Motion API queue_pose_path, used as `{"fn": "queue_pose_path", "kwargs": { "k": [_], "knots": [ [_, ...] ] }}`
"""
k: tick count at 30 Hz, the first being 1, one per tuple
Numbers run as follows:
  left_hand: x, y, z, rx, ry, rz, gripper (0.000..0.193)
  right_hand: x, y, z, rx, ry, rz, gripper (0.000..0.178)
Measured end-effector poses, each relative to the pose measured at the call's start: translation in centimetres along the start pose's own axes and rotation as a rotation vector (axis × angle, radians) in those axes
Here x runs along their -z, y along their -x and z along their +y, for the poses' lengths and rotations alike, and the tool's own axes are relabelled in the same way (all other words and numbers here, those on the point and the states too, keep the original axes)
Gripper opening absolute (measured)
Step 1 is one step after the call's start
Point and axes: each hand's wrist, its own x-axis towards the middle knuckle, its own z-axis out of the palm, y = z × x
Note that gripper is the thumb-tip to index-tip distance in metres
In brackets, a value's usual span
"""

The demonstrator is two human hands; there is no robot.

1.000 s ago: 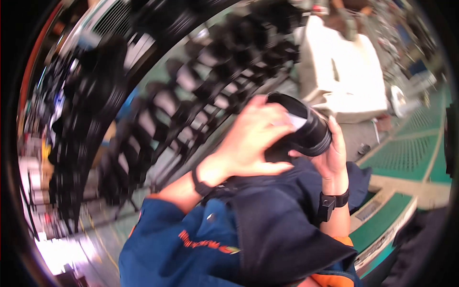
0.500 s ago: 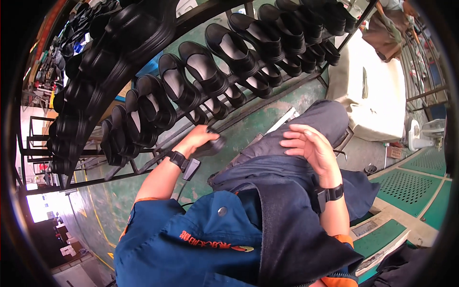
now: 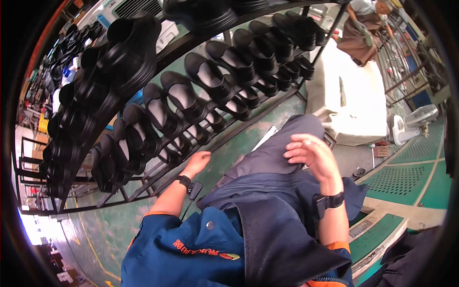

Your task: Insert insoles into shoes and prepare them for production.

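My left hand is low beside the slanted rack, its fingers loosely curled together and no shoe visible in it. Nearest to it are black slip-on shoes with pale insoles, such as one shoe in the upper row and another shoe below. They rest along the black metal rack. My right hand is raised above my thigh, palm turned inward and fingers apart, holding nothing. Each wrist carries a black strap with a small device.
A large cream-covered block stands beyond my knee. A person in a brown apron works at the far right. To the right are a white fan and a green perforated platform. More black shoes fill a higher shelf.
The black shoe in my left hand has left it, and that hand is now empty. My view has shifted, so the rack sits farther left and lower. The right hand stays raised.
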Motion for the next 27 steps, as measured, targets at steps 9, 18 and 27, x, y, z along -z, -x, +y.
{"fn": "queue_pose_path", "kwargs": {
  "k": [9,18,27],
  "knots": [
    [-3.0,-3.9,31.6,-0.870,-0.023,-0.263,0.031,3.8,13.3,-19.5,0.367,0.591,0.367,0.038],
    [-9.8,-6.0,35.4,-1.402,-0.421,-0.033,0.036,12.3,46.1,-16.9,0.452,0.462,1.293,0.041],
    [-12.9,-3.5,38.6,-1.503,-0.484,-0.125,0.034,16.1,76.2,2.5,-0.019,0.368,2.835,0.053]
  ]
}}
